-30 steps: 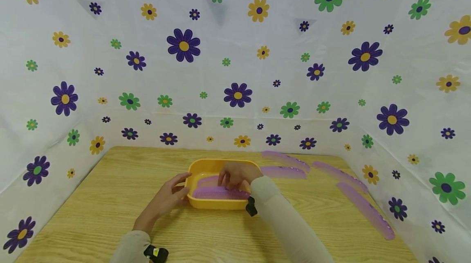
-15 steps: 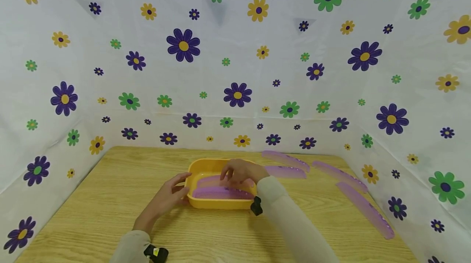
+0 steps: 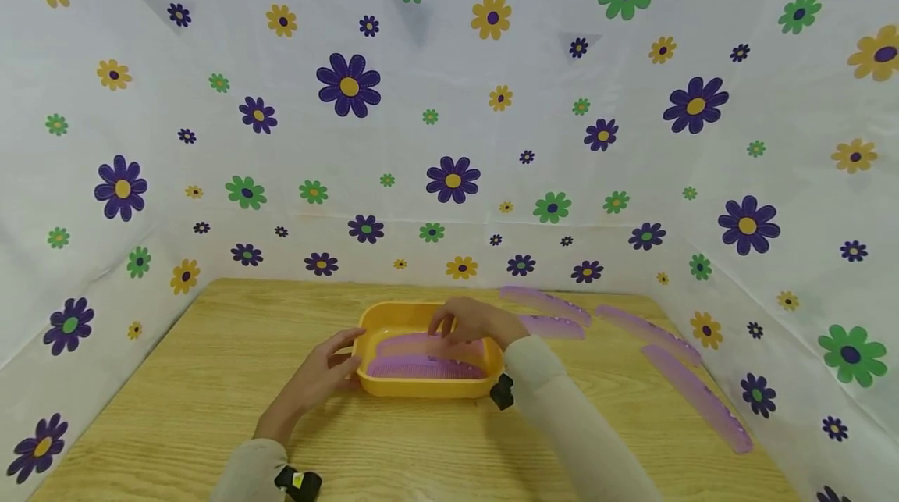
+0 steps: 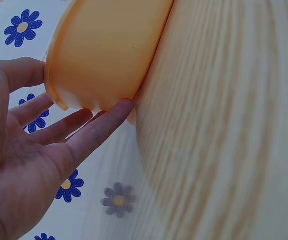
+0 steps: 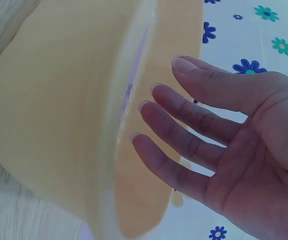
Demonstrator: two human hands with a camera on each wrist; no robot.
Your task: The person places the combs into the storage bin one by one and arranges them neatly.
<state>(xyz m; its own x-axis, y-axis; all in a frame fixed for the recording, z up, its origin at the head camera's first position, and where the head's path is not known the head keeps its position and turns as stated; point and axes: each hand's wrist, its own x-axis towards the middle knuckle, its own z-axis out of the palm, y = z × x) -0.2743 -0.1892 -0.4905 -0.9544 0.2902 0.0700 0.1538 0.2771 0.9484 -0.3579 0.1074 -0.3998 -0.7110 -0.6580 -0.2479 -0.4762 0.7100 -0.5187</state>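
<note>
A yellow plastic tray (image 3: pixel 421 387) stands on the wooden table, with two purple combs in it: a nearer comb (image 3: pixel 414 368) with fine teeth showing and a farther comb (image 3: pixel 407 344) behind. At the tray's left end, my left hand (image 3: pixel 325 369) touches the outside. The left wrist view shows its fingers spread along the tray wall (image 4: pixel 104 55), the thumb side at the rim. My right hand (image 3: pixel 477 321) is over the tray's right half, fingers loosely bent and holding nothing. In the right wrist view a strip of purple comb (image 5: pixel 134 80) shows past the rim beyond the fingertips.
Several more purple combs lie right of the tray: a back comb (image 3: pixel 544 303), another comb (image 3: pixel 555 326) partly behind the right hand, a comb (image 3: pixel 649 332) farther right, and a comb (image 3: pixel 698 399) near the table's right edge. A flowered white sheet (image 3: pixel 393 151) encloses the table (image 3: pixel 281 315).
My right hand has risen from the combs in the tray and shifted right, uncovering more of both combs. The left hand has stayed at the tray's left end.
</note>
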